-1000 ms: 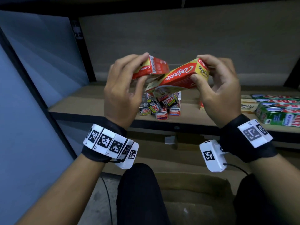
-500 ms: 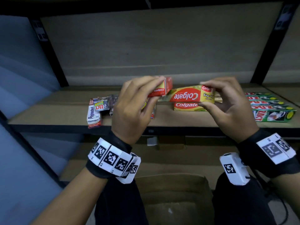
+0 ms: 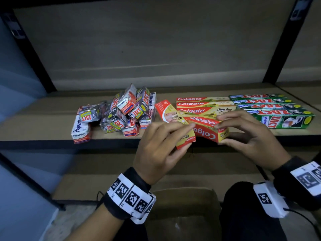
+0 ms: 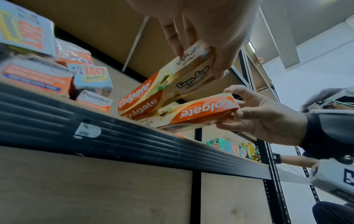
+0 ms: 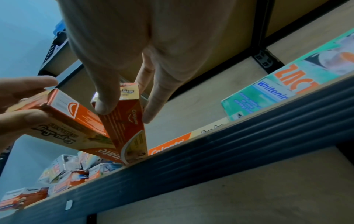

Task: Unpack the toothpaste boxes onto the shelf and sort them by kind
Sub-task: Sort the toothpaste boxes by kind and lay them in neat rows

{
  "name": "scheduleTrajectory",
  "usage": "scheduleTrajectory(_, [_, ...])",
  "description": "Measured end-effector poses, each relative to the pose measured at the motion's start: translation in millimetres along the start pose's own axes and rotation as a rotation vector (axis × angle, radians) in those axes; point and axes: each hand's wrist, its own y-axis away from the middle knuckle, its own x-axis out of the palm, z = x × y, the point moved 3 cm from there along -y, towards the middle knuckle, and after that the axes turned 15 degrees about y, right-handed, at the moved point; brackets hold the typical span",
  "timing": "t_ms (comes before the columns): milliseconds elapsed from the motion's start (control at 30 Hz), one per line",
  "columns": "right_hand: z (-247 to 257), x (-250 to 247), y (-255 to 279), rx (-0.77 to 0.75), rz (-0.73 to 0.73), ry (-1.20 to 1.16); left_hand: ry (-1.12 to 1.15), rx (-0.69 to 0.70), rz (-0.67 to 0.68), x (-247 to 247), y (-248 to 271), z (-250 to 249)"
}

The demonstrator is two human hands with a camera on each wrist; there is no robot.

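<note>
My left hand (image 3: 188, 136) pinches a red-and-yellow Colgate box (image 3: 171, 117), tilted, its far end resting on the shelf (image 3: 43, 119). Beside it my right hand (image 3: 219, 134) grips a second Colgate box (image 3: 205, 130) by its near end, thumb below and fingers on top, at the shelf's front edge. The two boxes touch where they cross. In the left wrist view the left fingers (image 4: 174, 44) hold the Kayu Sugi box (image 4: 172, 81) above the right hand's box (image 4: 199, 112). In the right wrist view the right fingers (image 5: 107, 104) clamp their box (image 5: 126, 128).
Several Colgate boxes (image 3: 203, 104) lie in a row behind my hands. Green Zact boxes (image 3: 271, 108) line up at the right. A loose pile of small Pepsodent and Zact boxes (image 3: 119, 113) sits at the left. An open cardboard carton (image 3: 184, 206) stands below between my knees.
Both hands have come down and forward with their Colgate boxes, from held up in the air to the shelf's front edge. The boxes now cross and touch.
</note>
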Motion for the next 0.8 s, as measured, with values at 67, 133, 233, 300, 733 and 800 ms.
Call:
scheduleTrajectory(67, [-9.3, 0.4, 0.6, 0.035, 0.011, -0.026, 0.012, -0.007, 0.021, 9.3, -2.3, 1.7])
scheduleTrajectory(133, [-15.0, 1.1, -1.1, 0.062, 0.025, -0.029, 0.010, -0.027, 0.046, 18.8, -5.7, 6.2])
scheduleTrajectory(233, [-21.0, 5.1, -3.5, 0.077, 0.036, 0.034, 0.005, -0.066, 0.079, 32.8, -9.2, 14.6])
scheduleTrajectory(300, [-24.5, 9.9, -3.6, 0.099, 0.048, 0.035, 0.011, -0.086, 0.118, 42.2, -10.5, 19.2])
scheduleTrajectory(733, [-29.2, 18.8, -2.6, 0.260, 0.115, 0.042, 0.000, -0.150, 0.437, 43.2, -10.9, 63.1])
scheduleTrajectory(800, [-26.0, 20.3, -5.3, 0.316, 0.099, 0.026, -0.006, -0.160, 0.473, 38.6, -15.1, 71.1])
